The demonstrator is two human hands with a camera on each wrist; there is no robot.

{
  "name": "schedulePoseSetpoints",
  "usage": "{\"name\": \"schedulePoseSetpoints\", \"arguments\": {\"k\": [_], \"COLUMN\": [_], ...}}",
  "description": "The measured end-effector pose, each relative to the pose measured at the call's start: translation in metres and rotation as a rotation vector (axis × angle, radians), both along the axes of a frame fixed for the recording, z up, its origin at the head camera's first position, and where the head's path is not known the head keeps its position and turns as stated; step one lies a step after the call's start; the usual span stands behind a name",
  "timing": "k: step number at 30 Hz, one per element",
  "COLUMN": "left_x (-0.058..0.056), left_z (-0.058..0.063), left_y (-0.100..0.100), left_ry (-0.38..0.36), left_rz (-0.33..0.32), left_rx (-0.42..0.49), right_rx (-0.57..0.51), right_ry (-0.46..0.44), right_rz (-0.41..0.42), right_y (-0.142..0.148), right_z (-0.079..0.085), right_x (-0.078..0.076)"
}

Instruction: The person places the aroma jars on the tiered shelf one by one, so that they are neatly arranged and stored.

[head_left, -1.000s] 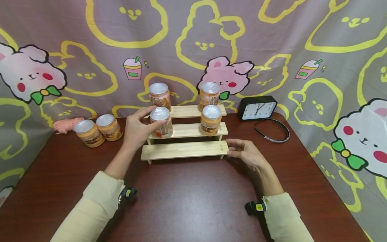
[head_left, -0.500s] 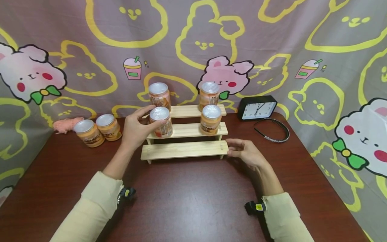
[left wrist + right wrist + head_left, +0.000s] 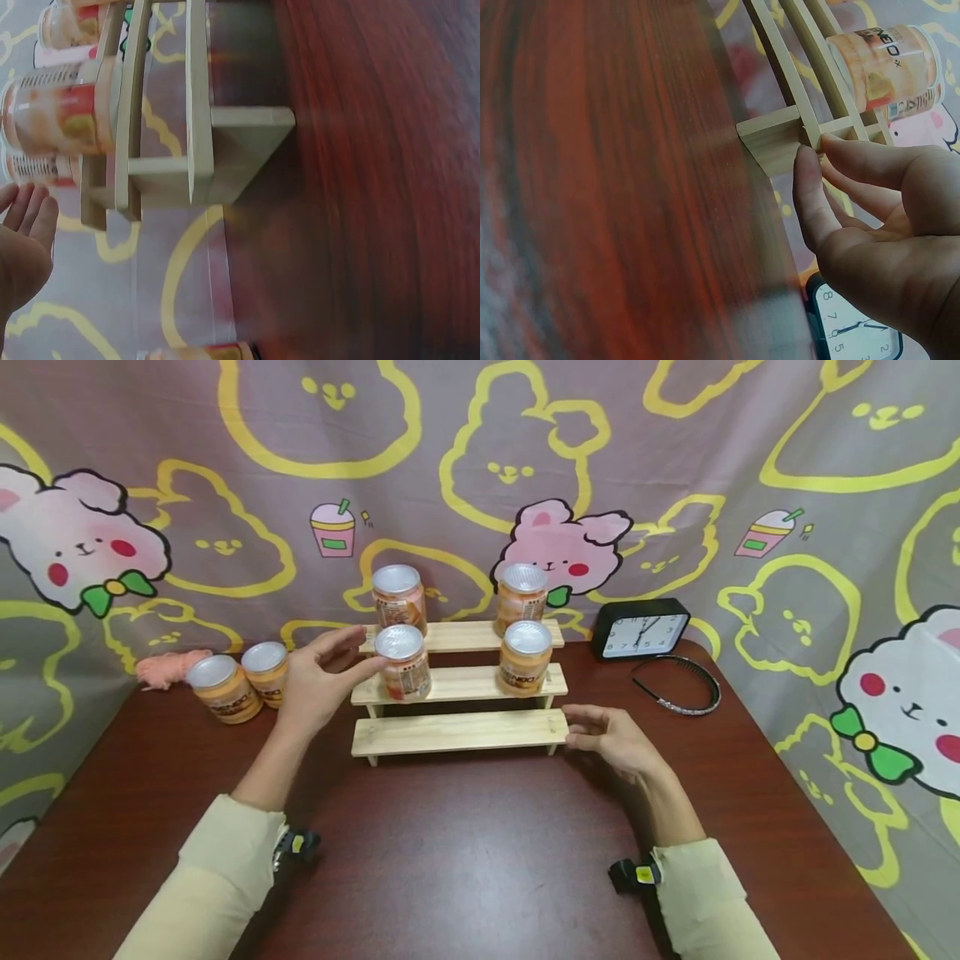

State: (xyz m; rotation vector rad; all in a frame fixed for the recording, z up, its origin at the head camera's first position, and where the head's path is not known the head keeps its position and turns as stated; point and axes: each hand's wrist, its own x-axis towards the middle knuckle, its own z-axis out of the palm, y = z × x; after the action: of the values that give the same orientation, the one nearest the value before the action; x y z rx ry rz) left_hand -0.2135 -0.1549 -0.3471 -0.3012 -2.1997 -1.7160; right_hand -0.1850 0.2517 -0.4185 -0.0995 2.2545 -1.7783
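Note:
A three-step wooden stand [image 3: 461, 732] bears orange-labelled cans with silver lids, two on the top step and two on the middle one. My left hand [image 3: 307, 693] is beside the middle step's left can [image 3: 405, 675], fingers extended; the left wrist view shows the palm and fingers [image 3: 30, 214] apart from the cans. At the front step's right end, my right hand [image 3: 611, 739] pinches the board's corner between thumb and fingertips, seen closer in the right wrist view. The middle step's right can [image 3: 525, 670] stands upright. The front step is bare.
Two more cans stand on the table at left, one [image 3: 225, 693] in full sight, the other [image 3: 264, 670] partly behind my left hand. Pink yarn [image 3: 171, 668] lies behind them. At right are a black clock [image 3: 641, 631] and a headband [image 3: 692, 695]. A patterned cloth hangs behind.
My left hand has let go of the middle step's left can and drawn away leftward. That can stays on the step; my right hand keeps its place.

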Motion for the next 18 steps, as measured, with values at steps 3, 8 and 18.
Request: {"name": "schedulePoseSetpoints", "arguments": {"k": [3, 8, 18], "left_x": [0.001, 0.003, 0.008], "left_z": [0.0, -0.002, -0.005], "left_y": [-0.008, -0.023, -0.053], "left_ry": [-0.001, 0.001, 0.037], "left_rz": [0.028, 0.097, 0.194], "left_rx": [0.002, 0.006, 0.029], "right_rx": [-0.001, -0.003, -0.011], "right_ry": [0.006, 0.002, 0.013], "right_rz": [0.0, -0.003, 0.003], "right_y": [0.0, -0.001, 0.0], "right_z": [-0.001, -0.002, -0.002], "right_x": [0.0, 0.0, 0.0]}}
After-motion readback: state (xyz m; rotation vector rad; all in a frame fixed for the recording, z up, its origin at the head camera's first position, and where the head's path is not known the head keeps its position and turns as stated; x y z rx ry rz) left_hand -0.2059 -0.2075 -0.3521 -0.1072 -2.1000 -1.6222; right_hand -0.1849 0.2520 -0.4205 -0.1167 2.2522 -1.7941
